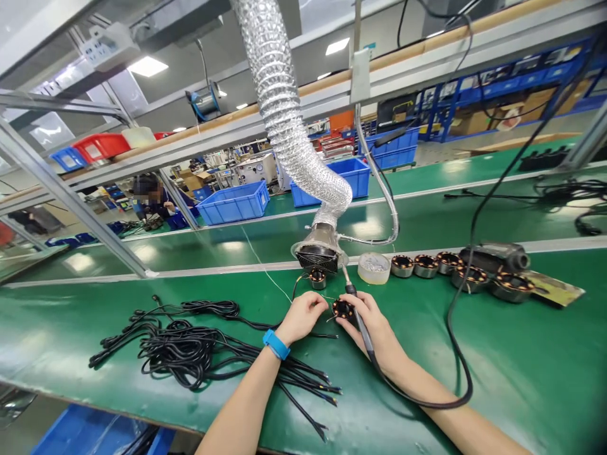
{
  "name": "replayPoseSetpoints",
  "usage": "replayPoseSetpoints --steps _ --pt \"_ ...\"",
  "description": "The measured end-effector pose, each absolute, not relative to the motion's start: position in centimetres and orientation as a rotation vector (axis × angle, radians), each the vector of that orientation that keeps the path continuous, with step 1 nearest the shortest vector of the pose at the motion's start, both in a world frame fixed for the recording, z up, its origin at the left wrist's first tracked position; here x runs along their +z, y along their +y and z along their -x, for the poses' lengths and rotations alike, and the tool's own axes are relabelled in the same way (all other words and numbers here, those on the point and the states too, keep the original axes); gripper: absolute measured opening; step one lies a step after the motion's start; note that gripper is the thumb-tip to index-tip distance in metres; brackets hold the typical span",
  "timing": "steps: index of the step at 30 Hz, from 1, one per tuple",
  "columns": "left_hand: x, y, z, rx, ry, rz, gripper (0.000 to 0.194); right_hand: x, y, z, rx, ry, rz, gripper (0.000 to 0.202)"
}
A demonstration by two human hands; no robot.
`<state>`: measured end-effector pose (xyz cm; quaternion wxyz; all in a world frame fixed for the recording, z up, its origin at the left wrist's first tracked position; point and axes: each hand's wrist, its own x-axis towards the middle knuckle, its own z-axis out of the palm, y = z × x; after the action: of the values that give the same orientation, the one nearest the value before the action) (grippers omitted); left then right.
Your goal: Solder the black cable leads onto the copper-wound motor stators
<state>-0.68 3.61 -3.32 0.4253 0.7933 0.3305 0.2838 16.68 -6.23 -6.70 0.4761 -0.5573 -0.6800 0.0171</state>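
My left hand [303, 314], with a blue wristband, is pinched at the left of a small stator [342, 309]; a thin wire shows by its fingertips. My right hand [374, 325] holds that stator between thumb and fingers, together with a soldering iron [363, 325] whose tip points up and away. Just beyond the hands, another stator [317, 279] sits under the fume extractor hood [318, 249]. A round translucent tub [374, 268] stands to the right of the hood. Left of my left hand lies a bundle of black cables [183, 351] with stripped ends pointing right.
Several stators [425, 266] line the table's back right, beside a dark metal tool [497, 258] and a flat plate [554, 289]. The iron's cord loops over my right forearm. A silver duct [279, 95] hangs centrally. Blue bins [234, 203] stand behind. A person sits at the far left.
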Motion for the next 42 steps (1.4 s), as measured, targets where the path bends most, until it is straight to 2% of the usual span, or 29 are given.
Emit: replayPoseSetpoints --steps 7,14,19,24,28,33,35,39,42 --pt "-2.5 3.1 -0.4 0.601 0.782 -1.574 0.033 -6.7 -6.1 -16.3 0.209 -1.665 1.322 0.036" --pt "-2.8 4.4 0.9 0.854 0.946 -1.791 0.036 -6.2 -6.5 -16.2 0.242 -1.631 1.331 0.038" --pt "-3.4 4.6 1.1 0.746 0.892 -1.861 0.032 -6.0 -6.5 -16.2 0.257 -1.626 1.32 0.038" --pt "-3.1 3.9 0.3 0.558 0.809 -1.44 0.038 -6.3 -6.4 -16.3 0.254 -1.626 1.319 0.038" --pt "-2.9 3.4 -0.3 0.584 0.758 -1.245 0.045 -6.2 -6.5 -16.3 0.251 -1.627 1.322 0.038" --pt "-2.3 3.5 0.7 0.642 0.848 -1.371 0.053 -6.2 -6.6 -16.2 0.239 -1.615 1.318 0.038" --pt "-1.9 3.6 1.4 0.546 0.874 -1.489 0.057 -6.2 -6.6 -16.2 0.232 -1.604 1.315 0.038" --pt "-1.5 3.4 2.0 0.266 0.767 -1.729 0.044 -6.2 -6.6 -16.1 0.224 -1.576 1.314 0.041" --pt "-1.7 3.0 1.7 0.288 0.677 -1.778 0.04 -6.3 -6.6 -16.1 0.211 -1.561 1.312 0.043"
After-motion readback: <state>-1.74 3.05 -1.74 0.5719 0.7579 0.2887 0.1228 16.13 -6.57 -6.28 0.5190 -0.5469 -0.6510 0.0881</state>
